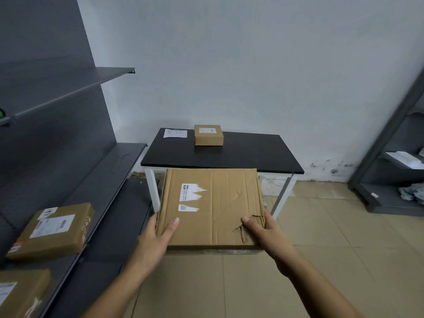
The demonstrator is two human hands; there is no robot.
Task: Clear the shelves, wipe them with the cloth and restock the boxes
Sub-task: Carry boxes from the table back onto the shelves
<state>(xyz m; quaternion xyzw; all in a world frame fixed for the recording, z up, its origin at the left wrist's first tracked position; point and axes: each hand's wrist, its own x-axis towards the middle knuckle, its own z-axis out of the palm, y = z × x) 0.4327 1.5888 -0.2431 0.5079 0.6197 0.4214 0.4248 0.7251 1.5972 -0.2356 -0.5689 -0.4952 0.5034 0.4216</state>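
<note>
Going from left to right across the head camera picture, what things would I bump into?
The farther box on the left shelf → big flat box, gripped by the left hand and right hand → grey rack on the right.

A black worktop [241, 157] on white legs [153, 191] stands against a pale wall [252, 65], with a white paper note [175, 133] lying at its far left corner. Dark stains [332, 167] mark the foot of the wall. The floor [321, 249] is beige tile. On a grey rack [383, 136] to the right lie white papers [403, 158] and, on its base, crumpled wrapping [411, 193].
</note>
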